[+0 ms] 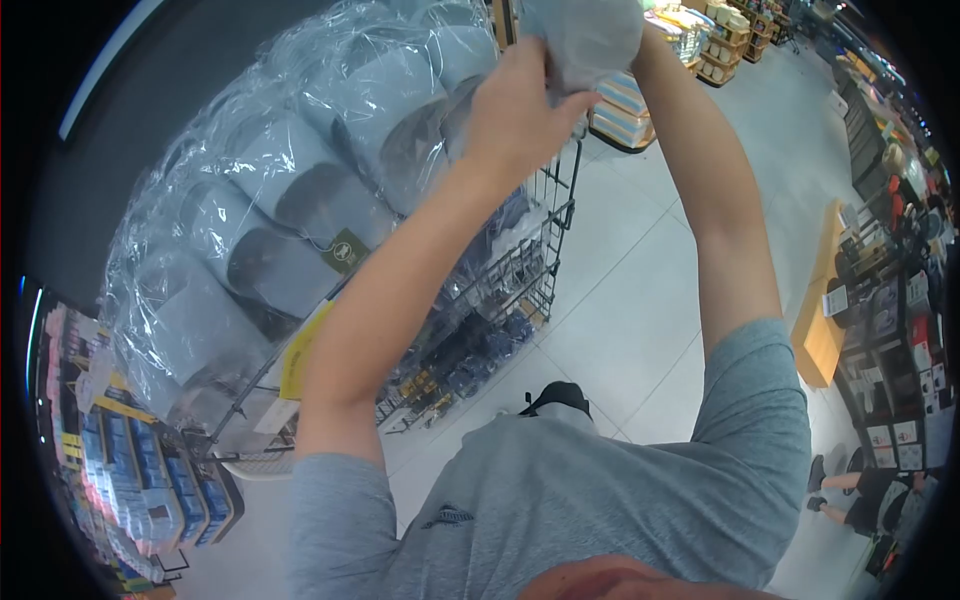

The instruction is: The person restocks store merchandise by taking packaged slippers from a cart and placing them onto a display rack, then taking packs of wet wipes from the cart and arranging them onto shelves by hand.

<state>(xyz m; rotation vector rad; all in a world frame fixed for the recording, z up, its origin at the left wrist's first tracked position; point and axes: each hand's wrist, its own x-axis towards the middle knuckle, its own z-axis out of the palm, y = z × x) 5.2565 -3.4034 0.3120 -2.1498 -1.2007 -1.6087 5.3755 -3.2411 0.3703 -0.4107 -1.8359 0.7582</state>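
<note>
A pale grey, rounded, plastic-wrapped item (597, 38) is raised at the top of the head view; its exact kind is unclear. My left hand (520, 110) grips its lower left side, thumb stretched out below it and fingertips partly hidden. Behind the item's right side goes my right hand (648, 55); only the wrist edge shows, and its fingers are hidden. Beneath my left forearm, several similar grey-blue rounded items (285, 165) lie in clear plastic, stacked in a black wire rack (560, 215). A dark green tag (345, 250) hangs on one.
A yellow label (300, 355) is on the rack's front. Lower rack levels hold dark packaged goods (480, 355). To the right stand a wooden counter (822, 300) and shelves of goods (885, 330). Another person's legs (840, 485) show at lower right. Blue packages (140, 470) are stacked at left.
</note>
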